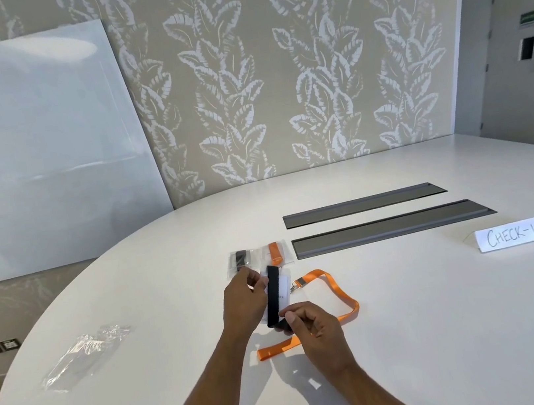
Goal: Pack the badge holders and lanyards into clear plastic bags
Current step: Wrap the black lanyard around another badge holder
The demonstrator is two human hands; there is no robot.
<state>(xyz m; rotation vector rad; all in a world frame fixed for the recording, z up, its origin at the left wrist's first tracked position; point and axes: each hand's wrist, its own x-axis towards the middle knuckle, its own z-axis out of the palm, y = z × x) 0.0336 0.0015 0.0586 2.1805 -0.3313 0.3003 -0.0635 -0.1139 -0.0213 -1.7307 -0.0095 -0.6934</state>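
Fingers (pixel 294 316) of our right hand (pixel 316 330) are pinching the lower end of the folded black lanyard (pixel 274 300), while our left hand (pixel 242 301) is curling round the upper edge of the clear badge holder (pixel 284 281) beneath it, just above the white counter (pixel 451 331). We are leaving the orange lanyard (pixel 337 290) looped beside our hands, touching the counter. Two packed bags (pixel 260 258) are lying just behind, and spare clear plastic bags (pixel 84 354) are resting well apart on the left.

White table (pixel 417 336) bore two grey cable trays (pixel 364 204), (pixel 392 227) and CHECK-IN sign (pixel 518 232); whiteboard (pixel 32 150) leaned against leaf-patterned wall (pixel 272 62).
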